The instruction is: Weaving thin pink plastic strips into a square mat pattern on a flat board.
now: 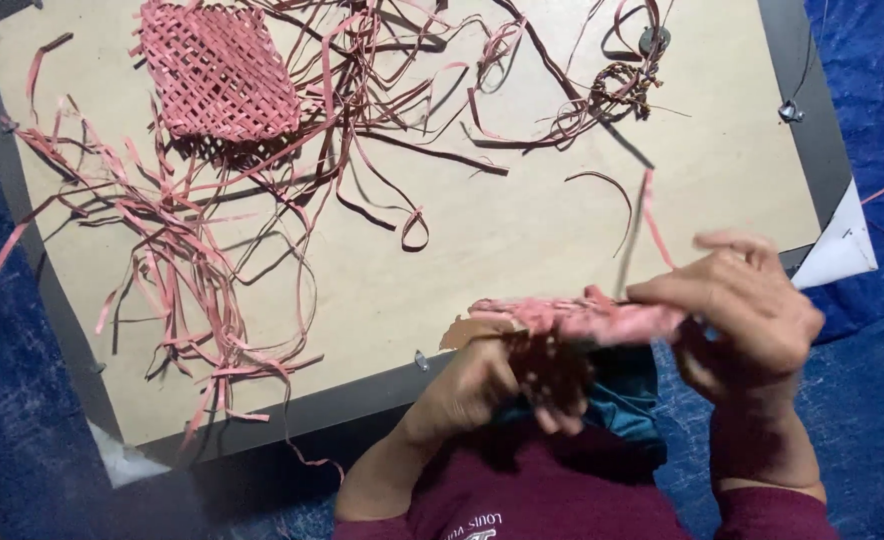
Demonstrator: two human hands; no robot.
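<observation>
Both of my hands hold a small pink woven piece (pixel 572 318) edge-on, just above my lap. My left hand (pixel 482 380) grips it from below at its left end. My right hand (pixel 747 300) pinches its right end with fingers curled over it, and a thin pink strip (pixel 654 225) rises from that spot. A larger flat woven pink mat (pixel 217 70) lies at the far left of the wooden board (pixel 522 230), apart from both hands.
Loose pink strips (pixel 177 260) sprawl over the board's left half, and darker tangled strips (pixel 602 95) lie at the top right. Blue cloth (pixel 867 400) surrounds the board. A white paper corner (pixel 840 250) sticks out at the right edge.
</observation>
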